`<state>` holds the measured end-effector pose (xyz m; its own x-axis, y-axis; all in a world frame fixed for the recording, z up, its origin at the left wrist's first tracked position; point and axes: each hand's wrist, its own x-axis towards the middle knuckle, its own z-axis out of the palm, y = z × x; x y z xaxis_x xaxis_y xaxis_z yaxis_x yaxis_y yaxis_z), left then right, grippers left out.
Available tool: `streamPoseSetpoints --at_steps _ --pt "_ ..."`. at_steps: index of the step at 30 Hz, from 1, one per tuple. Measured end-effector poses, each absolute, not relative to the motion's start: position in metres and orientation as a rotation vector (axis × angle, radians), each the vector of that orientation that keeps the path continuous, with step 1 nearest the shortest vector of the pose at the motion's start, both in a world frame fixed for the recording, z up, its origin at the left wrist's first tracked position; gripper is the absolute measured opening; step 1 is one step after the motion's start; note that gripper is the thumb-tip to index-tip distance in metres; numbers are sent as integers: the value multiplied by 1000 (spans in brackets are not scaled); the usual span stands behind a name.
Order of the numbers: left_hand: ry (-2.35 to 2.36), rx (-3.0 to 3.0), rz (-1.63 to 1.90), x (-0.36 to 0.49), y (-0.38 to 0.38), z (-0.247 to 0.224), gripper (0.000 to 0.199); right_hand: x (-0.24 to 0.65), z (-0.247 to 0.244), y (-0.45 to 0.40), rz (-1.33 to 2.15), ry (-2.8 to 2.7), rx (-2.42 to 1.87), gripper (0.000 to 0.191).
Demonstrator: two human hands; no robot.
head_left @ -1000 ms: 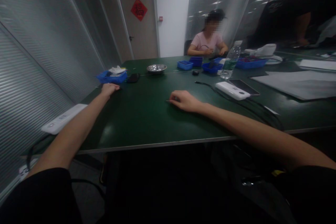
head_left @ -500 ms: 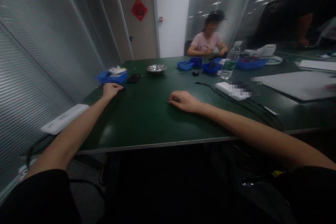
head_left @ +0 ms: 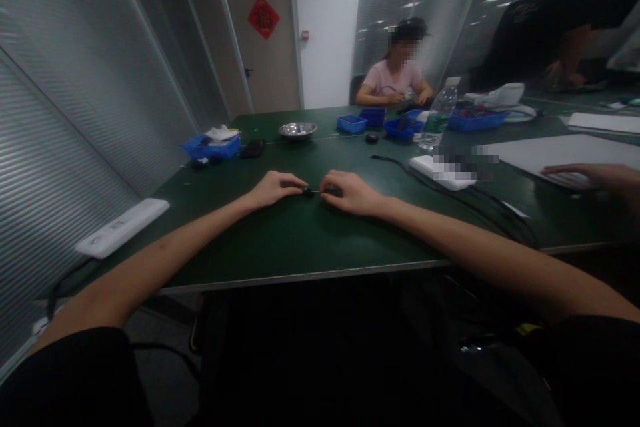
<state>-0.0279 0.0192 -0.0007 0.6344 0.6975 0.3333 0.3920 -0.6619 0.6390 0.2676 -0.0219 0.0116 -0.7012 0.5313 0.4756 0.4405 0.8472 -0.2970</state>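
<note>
- Left hand (head_left: 273,190): thumb and fingers pinched on a small dark piece (head_left: 307,191), just above or on the table (head_left: 280,240), inward from its near edge.
- Right hand (head_left: 355,193): fingers curled, gripping a thin metal pin (head_left: 316,192).
- Alignment: pin axis runs left-right, roughly parallel to the near edge; the dark piece lies directly left of the right fingertips, at the pin's left end. Contact or insertion cannot be confirmed at this blur.
- Metal bowl (head_left: 298,137): beyond both hands, toward the far edge.

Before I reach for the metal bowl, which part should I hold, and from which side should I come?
Probably pinch the metal bowl by its near rim, coming from your side of the table: it sits upright, widens upward, and has a black object at its left.
</note>
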Motion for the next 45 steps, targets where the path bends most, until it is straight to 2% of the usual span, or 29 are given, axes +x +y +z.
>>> streamPoseSetpoints --at_steps 4,16,26,30,34,41,45 --pt "759 2361 793 -13 5 2 30 268 12 -24 227 -2469 -686 13" --pt "890 2352 795 -14 1 0 30 267 12 -25 144 -2514 -716 12" --pt "728 2390 802 -13 1 1 30 262 10 -33 77 -2519 -726 12" --pt "692 2371 751 -11 0 1 34 257 8 -34 126 -2455 -704 11" --pt "631 2388 737 -8 -1 0 29 255 6 -33 169 -2479 -666 12" --pt "670 2407 655 -10 0 2 42 257 6 -30 141 -2441 -713 10" --pt "731 2462 635 -10 1 4 37 259 8 -28 159 -2470 -722 10"
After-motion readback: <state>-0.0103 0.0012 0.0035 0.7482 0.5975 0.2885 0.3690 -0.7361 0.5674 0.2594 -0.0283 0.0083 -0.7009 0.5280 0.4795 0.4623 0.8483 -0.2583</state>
